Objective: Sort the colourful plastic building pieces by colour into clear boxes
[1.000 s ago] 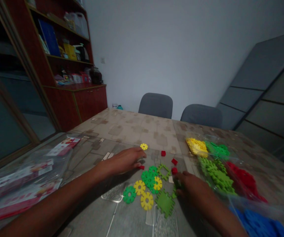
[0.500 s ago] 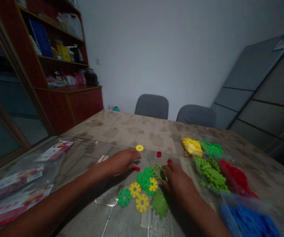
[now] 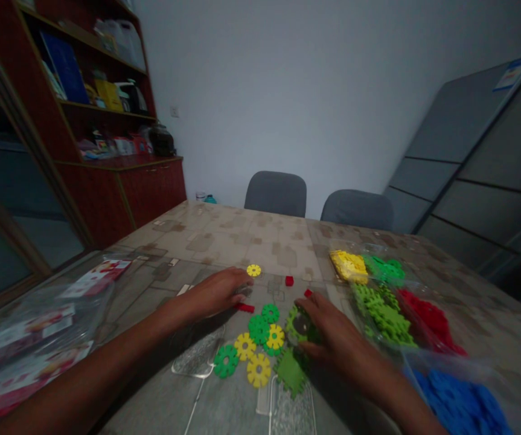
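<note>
Head view: a patterned table spreads before a pale wall; grey chairs stand far beyond the green square. Right of the square are heaped blue pieces; far left, plastic packets. Just beyond it, the right hand half-curls over a green frame, grip unclear; the left hand, beyond and left, is part-open, seemingly empty.

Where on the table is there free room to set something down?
The widest patch of table lies between the chairs and the farthest yellow disc; a smaller one between the packets and left hand. Crowded: green pieces by the right hand, trays to its right.
</note>
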Motion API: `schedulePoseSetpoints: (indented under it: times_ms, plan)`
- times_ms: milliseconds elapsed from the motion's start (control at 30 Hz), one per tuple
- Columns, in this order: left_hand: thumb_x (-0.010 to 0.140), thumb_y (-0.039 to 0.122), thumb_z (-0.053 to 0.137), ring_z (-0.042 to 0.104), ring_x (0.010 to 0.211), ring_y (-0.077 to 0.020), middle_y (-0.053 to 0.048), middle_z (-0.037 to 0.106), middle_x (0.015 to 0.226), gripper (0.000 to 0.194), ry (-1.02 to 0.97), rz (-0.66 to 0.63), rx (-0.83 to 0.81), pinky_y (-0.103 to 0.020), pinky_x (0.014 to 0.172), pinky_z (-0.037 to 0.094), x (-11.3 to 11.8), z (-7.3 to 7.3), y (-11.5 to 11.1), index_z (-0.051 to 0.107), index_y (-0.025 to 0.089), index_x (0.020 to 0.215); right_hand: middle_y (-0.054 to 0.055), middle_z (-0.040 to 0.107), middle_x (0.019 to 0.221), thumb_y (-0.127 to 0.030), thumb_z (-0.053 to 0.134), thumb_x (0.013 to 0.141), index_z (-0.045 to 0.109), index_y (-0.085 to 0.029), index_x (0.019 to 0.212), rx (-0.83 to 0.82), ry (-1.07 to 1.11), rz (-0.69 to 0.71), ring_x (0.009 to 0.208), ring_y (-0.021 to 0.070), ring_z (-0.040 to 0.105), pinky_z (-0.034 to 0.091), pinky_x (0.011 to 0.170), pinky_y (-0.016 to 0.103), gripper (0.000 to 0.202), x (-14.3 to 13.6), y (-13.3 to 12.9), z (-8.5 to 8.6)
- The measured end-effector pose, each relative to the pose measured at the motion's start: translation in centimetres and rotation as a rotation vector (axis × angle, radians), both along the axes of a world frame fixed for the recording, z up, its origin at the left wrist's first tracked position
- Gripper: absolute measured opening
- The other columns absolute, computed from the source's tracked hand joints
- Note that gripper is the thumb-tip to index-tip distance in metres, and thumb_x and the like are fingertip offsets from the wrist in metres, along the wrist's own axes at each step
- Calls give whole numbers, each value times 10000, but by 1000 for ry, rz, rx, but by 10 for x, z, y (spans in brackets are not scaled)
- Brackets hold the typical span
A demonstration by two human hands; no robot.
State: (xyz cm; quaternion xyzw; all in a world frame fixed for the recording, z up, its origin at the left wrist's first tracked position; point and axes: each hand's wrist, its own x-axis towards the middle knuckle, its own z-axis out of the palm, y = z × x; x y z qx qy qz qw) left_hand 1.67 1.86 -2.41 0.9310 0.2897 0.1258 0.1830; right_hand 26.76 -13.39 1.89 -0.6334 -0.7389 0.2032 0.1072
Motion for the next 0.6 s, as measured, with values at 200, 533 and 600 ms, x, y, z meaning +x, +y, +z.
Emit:
schedulePoseSetpoints:
  times_ms: [200,533,600]
  plan:
    - [835,126,614,580,1092,-249,-64,656,1151,250,11,-6,3,-416,992,432,0,5,-3,611,220,1066,122,435,1499,-102,760,682,546,-254,1371,-278,30,124,1357,326,417,360,1102,441,737,-1,-27,-2]
    - [838,148,605,571,1106,-252,-78,643,1159,234,34,-9,6,-403,991,436,0,3,-2,604,215,1063,111,602,1176,-275,789,694,646,-163,1103,-216,-57,13,1045,270,567,437,918,380,447,-16,-13,-7]
    - [842,145,599,569,1109,-253,-74,642,1158,220,34,-9,8,-406,1000,429,1,4,-3,606,215,1050,104,618,1159,-245,820,652,622,-164,1105,-192,-60,-6,1028,267,565,436,892,364,501,-20,-13,-9]
